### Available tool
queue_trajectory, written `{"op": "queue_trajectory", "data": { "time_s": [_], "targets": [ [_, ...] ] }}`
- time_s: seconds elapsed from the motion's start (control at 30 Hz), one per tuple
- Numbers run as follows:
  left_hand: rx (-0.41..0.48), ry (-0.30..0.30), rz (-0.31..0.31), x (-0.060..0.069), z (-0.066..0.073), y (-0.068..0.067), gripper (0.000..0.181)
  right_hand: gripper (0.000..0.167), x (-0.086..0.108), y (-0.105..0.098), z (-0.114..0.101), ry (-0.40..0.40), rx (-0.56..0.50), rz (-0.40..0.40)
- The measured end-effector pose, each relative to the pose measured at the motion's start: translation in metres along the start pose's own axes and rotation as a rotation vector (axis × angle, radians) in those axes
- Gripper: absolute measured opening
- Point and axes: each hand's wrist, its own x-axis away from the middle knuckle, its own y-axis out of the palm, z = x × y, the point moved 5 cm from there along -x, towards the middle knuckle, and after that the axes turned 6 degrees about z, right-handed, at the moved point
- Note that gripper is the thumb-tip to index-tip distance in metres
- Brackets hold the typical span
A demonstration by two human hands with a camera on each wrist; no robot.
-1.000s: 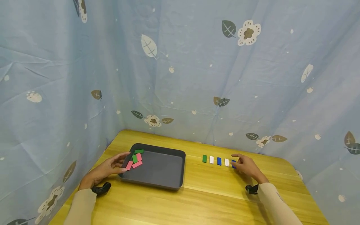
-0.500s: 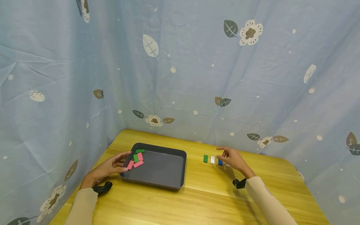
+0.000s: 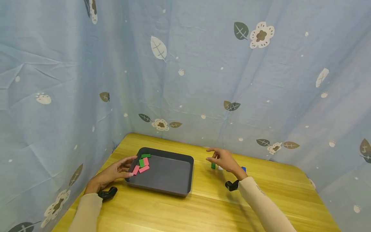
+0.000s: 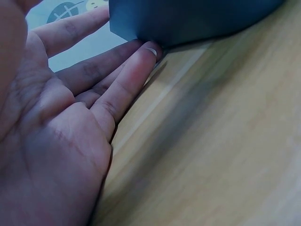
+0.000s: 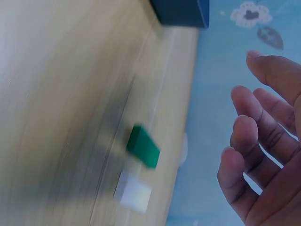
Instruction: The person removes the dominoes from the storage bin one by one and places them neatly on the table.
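Right hand (image 3: 226, 160) is shifted leftward over the table (image 3: 150, 212) since the earlier view, fingers loosely bent, nothing held; tray (image 3: 171, 175) is touched at its left end by left hand (image 3: 113, 171), fingers spread, unclenched; pink blocks (image 3: 144, 169) and green pieces (image 3: 146, 156) are gathered inside that end; green block (image 5: 143, 147) and white block (image 5: 134, 194) are overhung by right hand; curtain (image 3: 203, 80) behind

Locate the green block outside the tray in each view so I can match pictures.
Head: green block right of centre, peeking out below the right hand.
Left wrist: not in it.
Right wrist: near centre, just above the white block.
Shared landmark: dark tray, at the top in both wrist views.
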Motion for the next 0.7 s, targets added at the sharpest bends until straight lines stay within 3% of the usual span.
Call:
{"op": "queue_trajectory", "data": {
  "time_s": [0.7],
  "targets": [
    [0.009,0.002,0.002,-0.002,-0.001,0.001,0.075,0.041,-0.049,0.060,-0.070,-0.140,-0.058,-0.102]
  ]
}}
